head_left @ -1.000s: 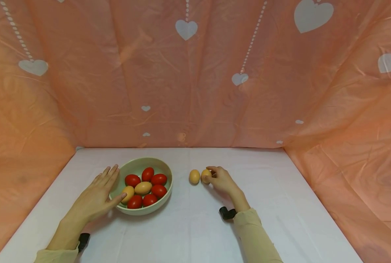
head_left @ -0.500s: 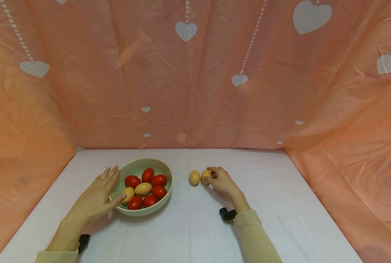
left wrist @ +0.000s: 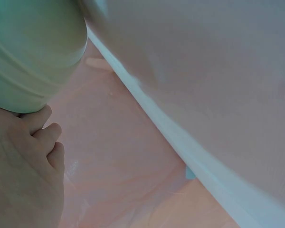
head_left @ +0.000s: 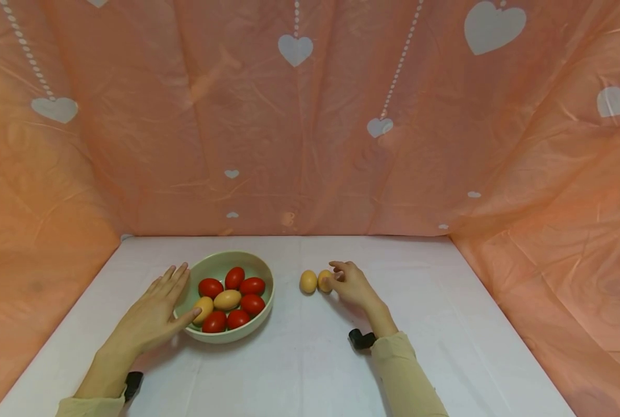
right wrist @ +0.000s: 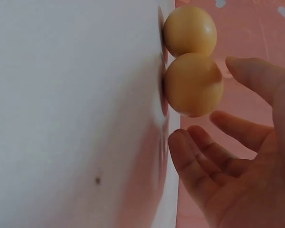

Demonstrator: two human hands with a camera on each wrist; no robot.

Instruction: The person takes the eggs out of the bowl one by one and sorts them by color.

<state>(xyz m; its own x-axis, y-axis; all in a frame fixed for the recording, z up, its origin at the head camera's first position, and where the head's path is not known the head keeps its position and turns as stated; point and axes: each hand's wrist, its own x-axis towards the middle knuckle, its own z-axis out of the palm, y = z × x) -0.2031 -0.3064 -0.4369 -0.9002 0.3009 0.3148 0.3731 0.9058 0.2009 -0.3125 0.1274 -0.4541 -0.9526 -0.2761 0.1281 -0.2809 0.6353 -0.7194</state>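
Observation:
My left hand point(head_left: 148, 317) lies with straight fingers along the left side of a pale green bowl point(head_left: 213, 264), its thumb over the rim. In the left wrist view, its fingers touch the outside of the bowl point(left wrist: 38, 61). Inside are several glossy red egg-shaped things point(head_left: 252, 285) and two tan eggs, one in the middle point(head_left: 227, 299) and one by the thumb. To the right, two tan eggs stand side by side on the table, a left egg point(head_left: 308, 281) and a right egg point(head_left: 325, 281). My right hand point(head_left: 355, 286) is beside the right egg, its loosely bent fingers apart from it in the right wrist view.
A white cloth point(head_left: 299, 365) covers the table. Orange sheeting point(head_left: 341, 174) with pale hearts rises behind it and on both sides. Each wrist wears a small black camera, such as the right one point(head_left: 362, 339).
My right hand has let go of the right egg, its fingers spreading and lifting slightly. That egg has shifted a little left towards the other. The left hand and bowl have stayed still.

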